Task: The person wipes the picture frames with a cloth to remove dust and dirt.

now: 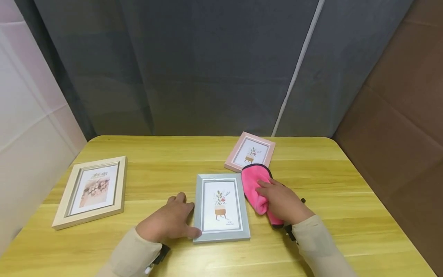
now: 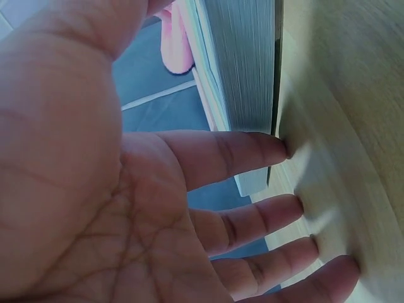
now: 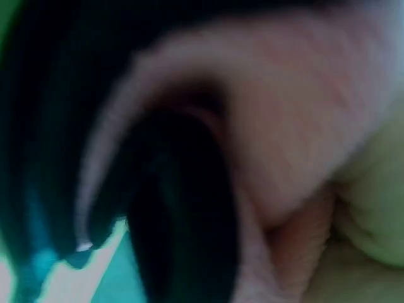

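Note:
A grey-blue picture frame [image 1: 221,239] with a potted-plant print lies face up near the table's front middle. At its left side is my left hand [image 1: 172,220], thumb on the lower left corner. The left wrist view shows this palm [image 2: 145,233] with fingers fairly straight, fingertips down on the wood beside the frame's side edge [image 2: 243,69]. My right hand [image 1: 283,201] grips a pink cloth [image 1: 254,184] with black edging at the frame's right side. Blurred dark and pink folds of cloth [image 3: 183,208] fill much of the right wrist view.
A pink picture frame [image 1: 237,166] lies behind the cloth, its lower corner partly covered. At the left of the wooden table [image 1: 159,165] lies a cream picture frame [image 1: 119,192]. Grey fabric [image 1: 207,77] hangs behind, with a white cable [image 1: 297,67] across it.

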Available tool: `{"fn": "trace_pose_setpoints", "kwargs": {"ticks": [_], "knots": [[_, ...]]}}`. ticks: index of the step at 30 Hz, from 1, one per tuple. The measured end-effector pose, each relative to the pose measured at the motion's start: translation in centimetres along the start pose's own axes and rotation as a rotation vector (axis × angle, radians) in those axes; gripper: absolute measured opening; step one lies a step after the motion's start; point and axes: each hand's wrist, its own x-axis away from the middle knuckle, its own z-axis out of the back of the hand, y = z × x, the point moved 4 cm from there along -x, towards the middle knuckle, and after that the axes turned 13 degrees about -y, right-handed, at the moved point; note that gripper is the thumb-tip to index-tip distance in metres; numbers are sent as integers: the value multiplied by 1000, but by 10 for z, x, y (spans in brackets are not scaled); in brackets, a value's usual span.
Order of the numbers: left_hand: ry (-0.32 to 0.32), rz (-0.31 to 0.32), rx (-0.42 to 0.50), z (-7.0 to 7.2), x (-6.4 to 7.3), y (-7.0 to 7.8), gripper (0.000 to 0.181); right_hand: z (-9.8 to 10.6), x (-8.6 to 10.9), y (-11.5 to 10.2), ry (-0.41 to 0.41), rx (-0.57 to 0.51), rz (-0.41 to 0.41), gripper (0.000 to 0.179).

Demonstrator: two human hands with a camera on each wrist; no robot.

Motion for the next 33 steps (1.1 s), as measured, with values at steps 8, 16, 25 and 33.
{"fn": "trace_pose_setpoints", "kwargs": {"ticks": [8,16,25,33], "knots": [[4,8,-13,1,5,-3,83,14,-4,35,-78,-59,-143,35],[0,1,-7,1,5,-2,83,24,3,66,-7,-147,-66,39],[-45,11,8,0,2,-1,81,45,52,9,258,-164,94,48],[-29,18,3,0,4,-1,81,17,52,-68,120,8,267,50]]}}
